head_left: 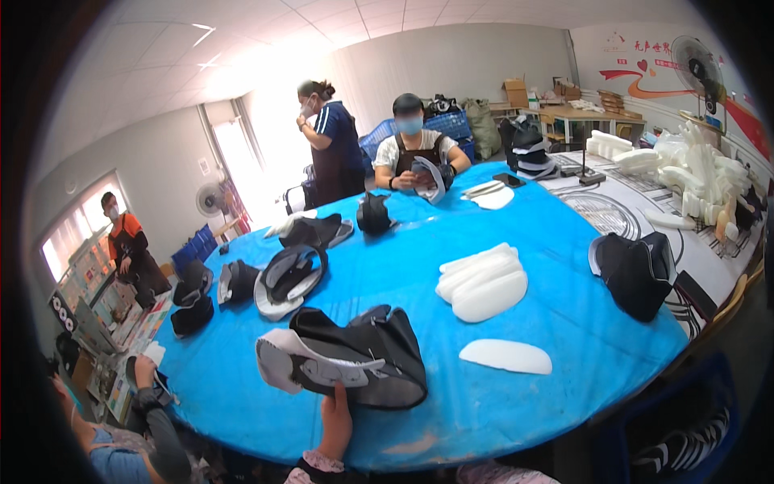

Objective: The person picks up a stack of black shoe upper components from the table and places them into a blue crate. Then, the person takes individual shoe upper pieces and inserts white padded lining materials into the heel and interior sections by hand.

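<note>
My left hand [335, 423] holds a black cap [379, 347] at its lower edge, near the front of the blue-covered table [564, 298]. One finger lies against the cap's grey brim [278, 359], which points left. The rest of the fingers are hidden behind and under the cap. Of my right arm only a pink patterned sleeve [500, 472] shows at the lower edge; the hand is out of sight. To the right of the held cap lies a single white half-moon pad [506, 356]. Beyond it rests a fanned stack of white pads [482, 282].
Several black caps [294, 274] stand on the left half, another cap [634, 274] at the right edge. A seated person [411, 153] across handles a cap; another person's hand [143, 371] is at near left. White pads [689, 169] pile up at far right. A blue crate [685, 436] stands below.
</note>
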Demonstrator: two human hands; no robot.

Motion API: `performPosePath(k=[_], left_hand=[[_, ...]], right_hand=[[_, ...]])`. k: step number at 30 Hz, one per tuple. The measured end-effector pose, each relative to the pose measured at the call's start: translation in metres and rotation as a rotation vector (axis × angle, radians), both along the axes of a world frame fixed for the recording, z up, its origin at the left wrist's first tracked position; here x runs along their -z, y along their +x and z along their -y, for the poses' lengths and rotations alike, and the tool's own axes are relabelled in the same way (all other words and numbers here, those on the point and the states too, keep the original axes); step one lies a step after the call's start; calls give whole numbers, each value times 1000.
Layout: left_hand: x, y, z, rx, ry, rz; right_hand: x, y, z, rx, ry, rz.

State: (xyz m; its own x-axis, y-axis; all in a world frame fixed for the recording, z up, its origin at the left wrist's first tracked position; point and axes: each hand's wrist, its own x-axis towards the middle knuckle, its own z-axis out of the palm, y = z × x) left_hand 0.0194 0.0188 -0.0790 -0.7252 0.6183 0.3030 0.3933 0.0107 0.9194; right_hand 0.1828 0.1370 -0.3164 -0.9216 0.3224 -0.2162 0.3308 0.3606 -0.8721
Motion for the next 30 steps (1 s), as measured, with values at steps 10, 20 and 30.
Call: performPosePath(k=[10, 20, 30], left_hand=[[-9, 0, -11, 31, 88, 68], [12, -14, -10, -46, 15, -53], [11, -9, -18, 35, 168, 30]], right_hand=[[11, -13, -12, -20, 52, 87], [19, -18, -11, -47, 110, 140], [15, -5, -8, -106, 188, 172]])
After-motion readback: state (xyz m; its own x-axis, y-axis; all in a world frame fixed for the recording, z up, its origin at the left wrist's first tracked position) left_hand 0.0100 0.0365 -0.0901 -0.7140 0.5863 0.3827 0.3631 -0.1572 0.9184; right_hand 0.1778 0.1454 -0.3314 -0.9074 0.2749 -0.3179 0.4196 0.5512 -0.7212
